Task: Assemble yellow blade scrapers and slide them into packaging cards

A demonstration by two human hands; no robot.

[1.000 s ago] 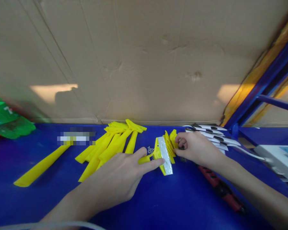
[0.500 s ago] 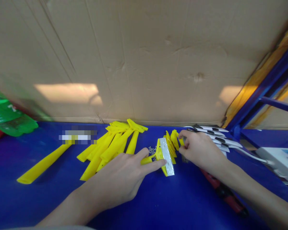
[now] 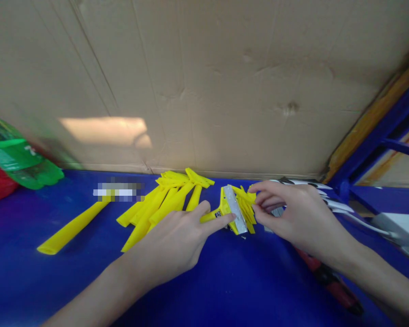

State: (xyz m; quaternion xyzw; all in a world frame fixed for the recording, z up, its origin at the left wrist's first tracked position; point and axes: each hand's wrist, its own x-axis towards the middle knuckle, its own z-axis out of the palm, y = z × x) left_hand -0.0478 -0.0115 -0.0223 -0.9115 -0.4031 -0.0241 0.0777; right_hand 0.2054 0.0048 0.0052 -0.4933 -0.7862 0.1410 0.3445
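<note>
My left hand is closed round the handle of a yellow scraper, its index finger lying on the silver blade across the scraper's head. Just right of the blade, my right hand pinches a small yellow plastic piece between thumb and fingertips. Beneath that piece lies a stack of similar yellow pieces, partly covered. A few small screws show on the table by the scraper head, mostly hidden behind it. Thin grey blades lie under my right fingers.
Yellow handles are piled left of centre on the blue table. Another yellow scraper lies farther left, near a green bottle. A red and black screwdriver-like tool rests under my right forearm. A white power strip sits at right.
My right hand has moved from the stack toward the scraper's blade, bringing a yellow piece with it. The scraper head in my left hand has shifted slightly up. The whole view has shifted a little.
</note>
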